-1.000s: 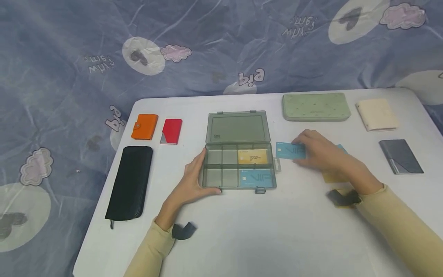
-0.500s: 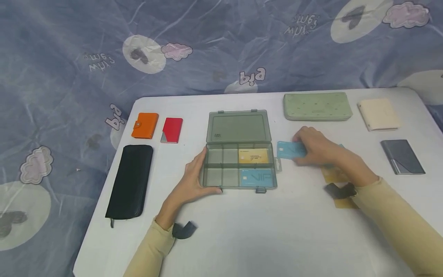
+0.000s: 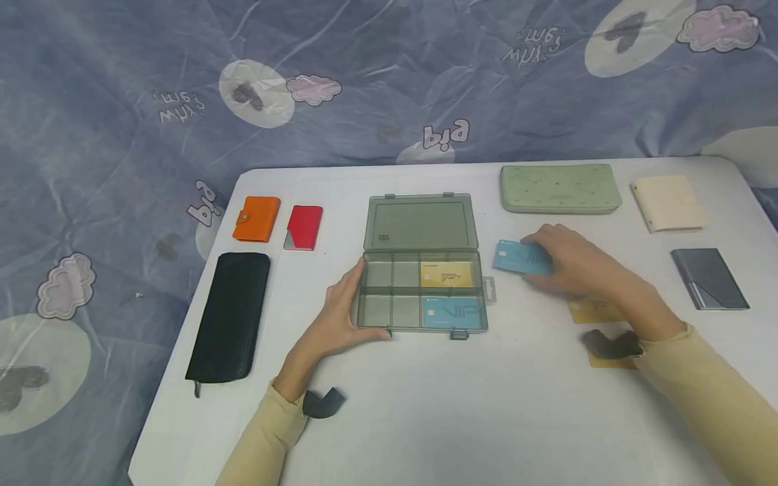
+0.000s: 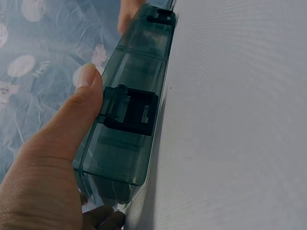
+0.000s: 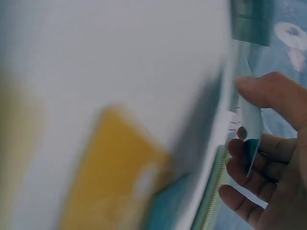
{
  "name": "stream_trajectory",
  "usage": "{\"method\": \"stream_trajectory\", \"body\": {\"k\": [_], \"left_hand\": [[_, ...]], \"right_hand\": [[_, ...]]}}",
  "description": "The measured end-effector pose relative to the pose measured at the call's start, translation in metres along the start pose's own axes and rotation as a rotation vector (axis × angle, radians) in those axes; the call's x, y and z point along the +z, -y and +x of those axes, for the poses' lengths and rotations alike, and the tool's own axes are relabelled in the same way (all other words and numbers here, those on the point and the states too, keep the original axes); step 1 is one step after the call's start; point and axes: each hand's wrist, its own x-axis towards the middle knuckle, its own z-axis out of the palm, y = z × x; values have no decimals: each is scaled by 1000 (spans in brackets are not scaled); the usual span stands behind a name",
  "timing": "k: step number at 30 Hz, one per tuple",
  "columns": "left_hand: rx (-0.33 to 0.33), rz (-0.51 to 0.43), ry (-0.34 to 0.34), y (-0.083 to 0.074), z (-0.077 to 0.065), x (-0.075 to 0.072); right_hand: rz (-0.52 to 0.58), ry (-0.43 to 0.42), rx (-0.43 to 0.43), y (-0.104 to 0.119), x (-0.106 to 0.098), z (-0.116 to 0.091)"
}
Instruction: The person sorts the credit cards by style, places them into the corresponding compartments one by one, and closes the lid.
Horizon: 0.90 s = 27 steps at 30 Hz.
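A translucent green compartment box (image 3: 389,310) lies on the white table with its lid folded back. In its right-hand compartments sit a gold card (image 3: 446,275), behind, and a blue VIP card (image 3: 451,312), in front. My left hand (image 3: 328,324) holds the box's left end, the thumb along the front wall beside a latch (image 4: 136,110) in the left wrist view. My right hand (image 3: 565,260) pinches another blue card (image 3: 516,256) between thumb and fingers, to the right of the box. The right wrist view shows this card (image 5: 252,115) nearly edge-on.
Two gold cards (image 3: 589,310) lie partly under my right forearm; a blue card (image 5: 168,203) shows beside one. At the back right are a green case (image 3: 559,189), a cream binder (image 3: 668,202) and a dark card holder (image 3: 710,278). Leftward lie orange (image 3: 256,219), red (image 3: 304,227) and black (image 3: 227,317) wallets.
My right hand has drawn the blue card slightly to the right, away from the box, and the card has turned a little. My left hand stays at the box.
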Motion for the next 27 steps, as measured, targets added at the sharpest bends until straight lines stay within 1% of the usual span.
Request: {"method": "stream_trajectory", "body": {"k": [3, 6, 9, 12, 14, 16, 21, 24, 27], "left_hand": [[-4, 7, 4, 0, 0, 1], [-6, 4, 1, 1, 1, 1], [-6, 3, -4, 1, 1, 1], [-6, 2, -7, 1, 0, 0], [-8, 2, -6, 1, 0, 0], [-9, 1, -6, 2, 0, 0], [-13, 0, 3, 2, 1, 2], [-16, 7, 3, 1, 2, 2], [-17, 16, 3, -1, 1, 0]], "right_hand": [[56, -78, -44, 10, -7, -3], [114, -110, -130, 30, -10, -1], [159, -95, -243, 55, -5, 2], [192, -51, -339, 79, 6, 5], [203, -30, -388, 91, 14, 7], [196, -11, -411, 99, 21, 10], [152, -20, -434, 102, 33, 12], [140, -41, -439, 97, 35, 10], [128, -79, -436, 91, 35, 4]]}}
